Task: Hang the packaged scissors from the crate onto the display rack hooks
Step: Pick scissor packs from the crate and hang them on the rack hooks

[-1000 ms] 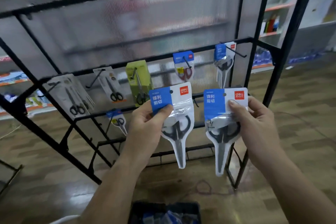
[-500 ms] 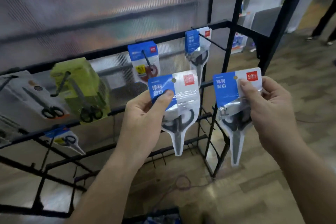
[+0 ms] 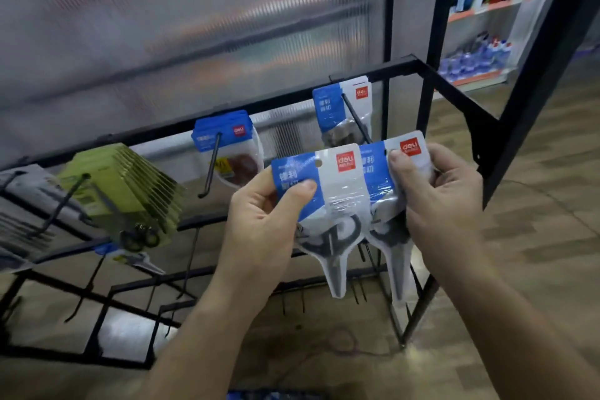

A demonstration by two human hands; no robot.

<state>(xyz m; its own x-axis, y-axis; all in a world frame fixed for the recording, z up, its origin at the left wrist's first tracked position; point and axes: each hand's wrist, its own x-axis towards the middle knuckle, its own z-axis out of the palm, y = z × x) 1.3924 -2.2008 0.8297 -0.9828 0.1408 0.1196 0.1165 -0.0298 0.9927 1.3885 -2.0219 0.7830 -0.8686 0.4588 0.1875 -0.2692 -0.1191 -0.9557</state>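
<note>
Scissors pack [image 3: 337, 201], glossy tapered plastic, left grip [image 3: 263, 224] pinching it, right grip [image 3: 444, 204] pinching twin pack [image 3: 383, 191]

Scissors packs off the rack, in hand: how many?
2. The left hand pinches the front pack; the right hand pinches the rear pack, partly covered by it. Another could be hidden behind.

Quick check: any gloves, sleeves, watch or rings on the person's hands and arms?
No gloves on the left hand or right hand. The left forearm and right forearm are bare to the frame edge, with no sleeve in view. No watch, band or ring shows.
</note>
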